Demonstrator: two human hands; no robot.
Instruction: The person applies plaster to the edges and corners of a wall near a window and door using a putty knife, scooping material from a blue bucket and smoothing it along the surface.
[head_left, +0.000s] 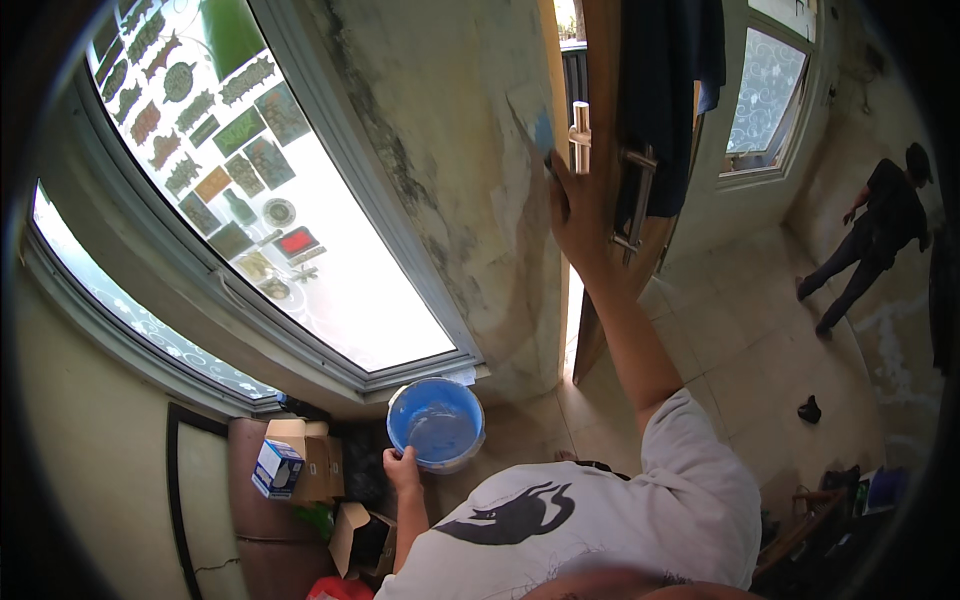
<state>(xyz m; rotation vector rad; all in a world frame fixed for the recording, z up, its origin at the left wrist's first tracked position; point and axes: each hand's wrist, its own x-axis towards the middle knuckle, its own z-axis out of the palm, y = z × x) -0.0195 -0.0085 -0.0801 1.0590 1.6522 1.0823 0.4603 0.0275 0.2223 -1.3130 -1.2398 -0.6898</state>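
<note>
Rough, stained plaster wall [470, 200], 12 o'clock: looks mid-skim; next move prob. calls for a flat, even stroke. Round plastic bucket [408, 408], 7 o'clock, blue inside w/ smooth, pale paste [443, 432]. R hand [585, 212], btwn 1 & 2 o'clock, pinches the near end of a thin, bluish scraper [544, 132], approx. 1 o'clock, against the wall. L hand [400, 468], 7 o'clock, grips bucket's rim.
</note>
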